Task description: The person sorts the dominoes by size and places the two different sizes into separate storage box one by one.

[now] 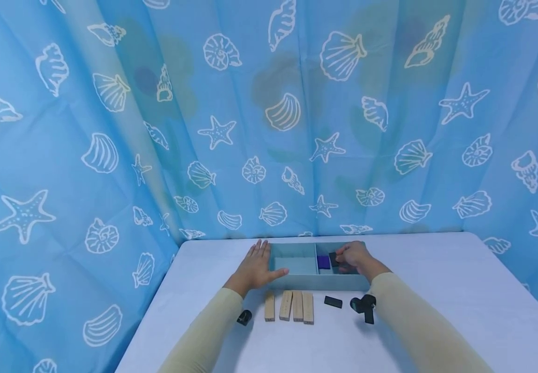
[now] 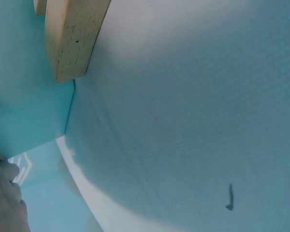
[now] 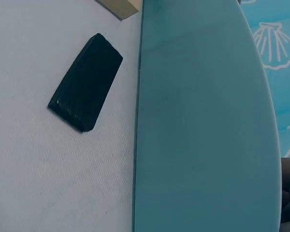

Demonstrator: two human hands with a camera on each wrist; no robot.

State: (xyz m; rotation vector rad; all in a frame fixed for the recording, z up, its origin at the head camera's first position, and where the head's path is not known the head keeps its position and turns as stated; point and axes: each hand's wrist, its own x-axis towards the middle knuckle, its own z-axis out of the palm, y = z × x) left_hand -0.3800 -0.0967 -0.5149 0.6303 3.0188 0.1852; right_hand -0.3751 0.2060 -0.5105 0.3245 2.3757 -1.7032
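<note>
A pale blue-green box (image 1: 317,283) with a divider lies across the table. At its left end my left hand (image 1: 258,267) rests on the rim, fingers straight and thumb out over the front edge. My right hand (image 1: 356,256) reaches into the right compartment and pinches a black block (image 1: 333,259), partly hidden by the fingers. A purple block (image 1: 323,262) lies beside it, against the divider. Another black block (image 3: 87,82) lies on the table in front of the box. In the right wrist view the box wall hides most of that hand.
Several wooden blocks (image 1: 298,305) stand in a row before the box; one wooden block (image 2: 75,38) shows close in the left wrist view. The white table (image 1: 436,300) ends at a blue shell-patterned curtain (image 1: 259,129). Black wrist cameras (image 1: 363,304) hang under both forearms.
</note>
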